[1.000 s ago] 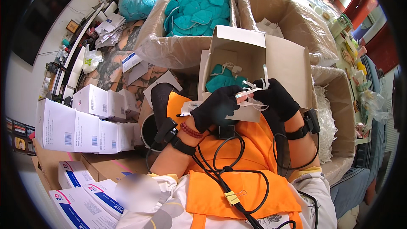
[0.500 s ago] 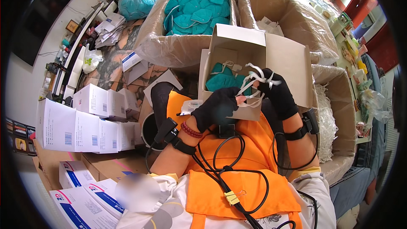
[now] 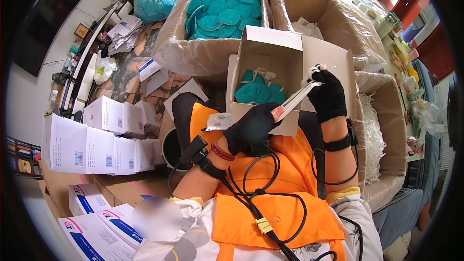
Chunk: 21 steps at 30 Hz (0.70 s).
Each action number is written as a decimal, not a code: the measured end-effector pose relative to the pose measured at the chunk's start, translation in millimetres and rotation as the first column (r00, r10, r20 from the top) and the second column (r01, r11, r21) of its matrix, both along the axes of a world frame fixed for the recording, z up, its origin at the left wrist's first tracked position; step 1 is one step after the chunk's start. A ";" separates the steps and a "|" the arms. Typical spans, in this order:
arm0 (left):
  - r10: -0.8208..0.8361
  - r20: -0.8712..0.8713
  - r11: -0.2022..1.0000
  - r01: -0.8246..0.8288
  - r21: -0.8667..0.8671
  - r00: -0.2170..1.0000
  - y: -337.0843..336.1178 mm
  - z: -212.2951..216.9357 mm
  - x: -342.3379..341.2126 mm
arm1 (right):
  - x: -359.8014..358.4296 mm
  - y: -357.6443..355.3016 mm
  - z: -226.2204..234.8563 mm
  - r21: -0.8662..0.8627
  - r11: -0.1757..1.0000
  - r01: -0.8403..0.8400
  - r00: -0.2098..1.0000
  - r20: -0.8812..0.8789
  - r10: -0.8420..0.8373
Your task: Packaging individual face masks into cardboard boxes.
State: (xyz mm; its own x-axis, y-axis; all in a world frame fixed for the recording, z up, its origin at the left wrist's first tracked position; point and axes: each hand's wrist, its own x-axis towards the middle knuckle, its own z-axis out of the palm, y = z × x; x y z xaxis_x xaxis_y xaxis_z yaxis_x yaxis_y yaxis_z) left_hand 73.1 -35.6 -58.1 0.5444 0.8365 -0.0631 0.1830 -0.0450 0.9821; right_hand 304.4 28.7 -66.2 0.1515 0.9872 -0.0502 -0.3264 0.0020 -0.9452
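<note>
"What changed?"

"I see the white elastic straps (image 3: 296,100), loose loops a moment ago, pulled taut beside the open cardboard box (image 3: 273,38): left hand (image 3: 253,125) pinching one end, right hand (image 3: 327,94) curled tight around the other. They look straightened."

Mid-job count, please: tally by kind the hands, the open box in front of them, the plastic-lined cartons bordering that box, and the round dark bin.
Black-gloved hands: 2
Open box: 1
Plastic-lined cartons: 3
Round dark bin: 1
Total: 7
</note>
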 end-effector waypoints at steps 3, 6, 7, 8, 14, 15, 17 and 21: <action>0.083 0.056 0.993 -0.087 0.081 0.995 -1.1 -1.5 4.3 | -1.3 0.5 2.5 0.083 0.997 -0.007 0.997 0.076 0.000; 0.187 0.097 0.982 -0.186 -0.027 0.977 1.4 3.4 -6.8 | -22.4 -26.4 42.2 0.034 0.966 -0.258 0.966 -0.001 0.258; 0.199 0.065 0.977 -0.193 -0.095 0.978 4.5 9.7 -12.1 | -27.1 -35.6 45.8 -0.005 0.924 -0.383 0.892 0.258 0.371; 0.208 0.032 0.966 -0.201 -0.162 0.978 6.4 12.7 -14.6 | -29.3 -41.6 41.4 -0.104 0.896 -0.431 0.815 0.381 0.437; 0.098 0.157 0.993 -0.106 0.047 0.983 2.9 -1.2 -7.4 | -40.4 -46.8 20.5 0.073 0.924 -0.377 0.793 0.541 0.281; 0.095 0.157 0.994 -0.104 0.046 0.983 3.5 3.2 -8.5 | -39.5 -47.0 21.6 0.072 0.925 -0.374 0.793 0.541 0.279; 0.078 0.099 0.997 -0.078 -0.007 0.992 5.0 15.1 -12.0 | -36.2 -47.2 25.1 -0.133 0.869 -0.476 0.623 0.646 0.440; 0.114 0.123 0.991 -0.122 0.061 0.986 6.9 -6.8 -9.4 | -37.7 -42.4 12.2 -0.120 0.902 -0.415 0.774 0.473 0.420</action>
